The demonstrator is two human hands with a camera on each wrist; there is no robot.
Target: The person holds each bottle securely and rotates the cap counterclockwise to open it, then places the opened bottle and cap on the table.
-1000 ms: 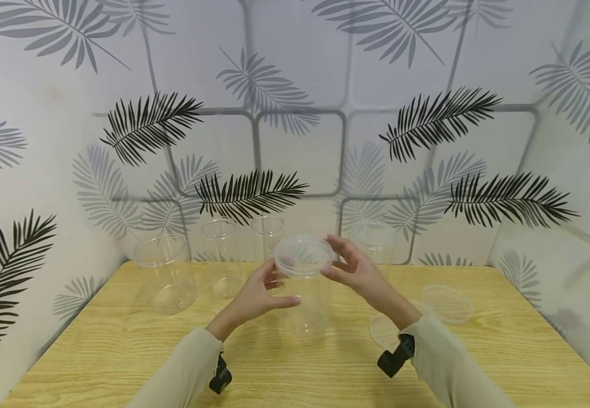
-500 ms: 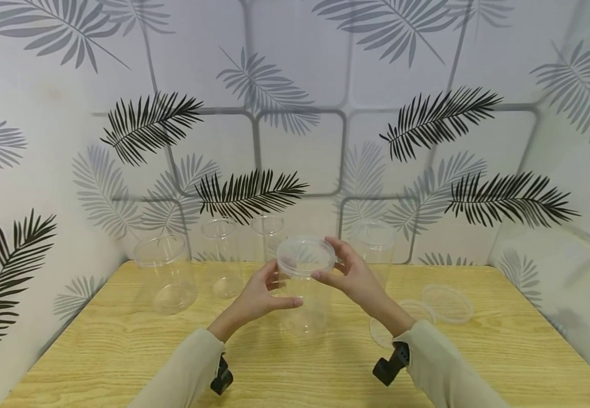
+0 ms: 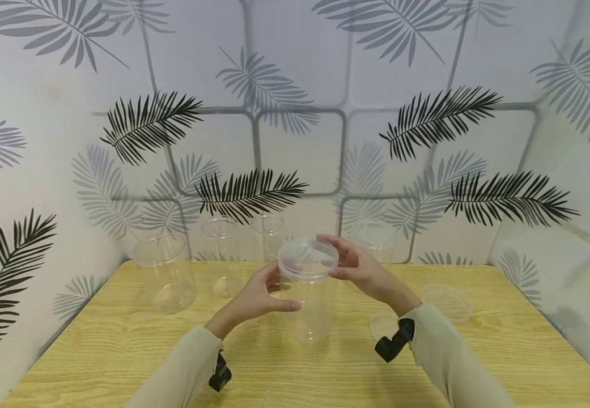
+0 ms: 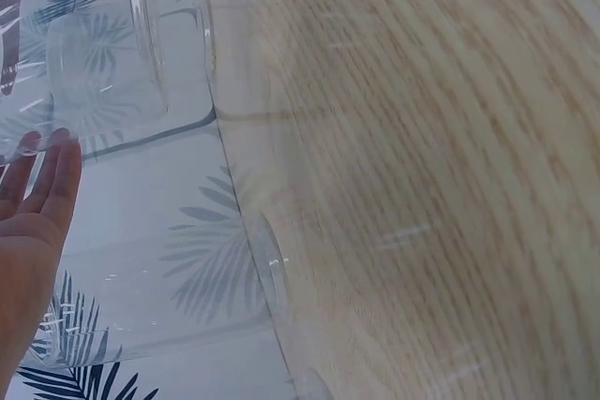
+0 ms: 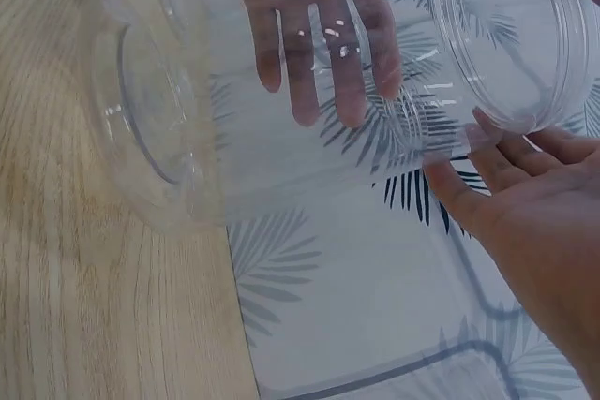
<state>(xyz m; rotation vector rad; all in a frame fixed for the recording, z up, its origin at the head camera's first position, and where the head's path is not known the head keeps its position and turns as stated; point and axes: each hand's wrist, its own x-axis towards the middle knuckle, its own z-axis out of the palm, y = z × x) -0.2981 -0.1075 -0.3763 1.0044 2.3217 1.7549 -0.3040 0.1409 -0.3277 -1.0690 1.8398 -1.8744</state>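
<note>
A clear plastic jar (image 3: 316,311) stands upright in the middle of the table, a clear round lid (image 3: 307,258) at its mouth. My left hand (image 3: 255,297) holds the jar's left side, thumb in front and fingers behind. At the rim, my right hand (image 3: 363,272) grips the lid from the right with thumb and fingers. The right wrist view has the jar wall (image 5: 281,156) lying across it, with the left fingers showing through the plastic and the right hand (image 5: 544,199) at the ridged rim. Whether the lid sits fully down cannot be told.
Behind and to the left stand several clear jars, including a wide one (image 3: 164,277) and a narrower one (image 3: 223,260). Another jar (image 3: 376,243) stands behind my right hand. Loose clear lids lie to the right, one (image 3: 448,303) beyond the forearm and one (image 3: 382,327) partly under it.
The jar and lid have shifted slightly right and nearer. My right hand moved left along the rim, then back right, its grip changing around the lid. The left hand stays on the jar.
</note>
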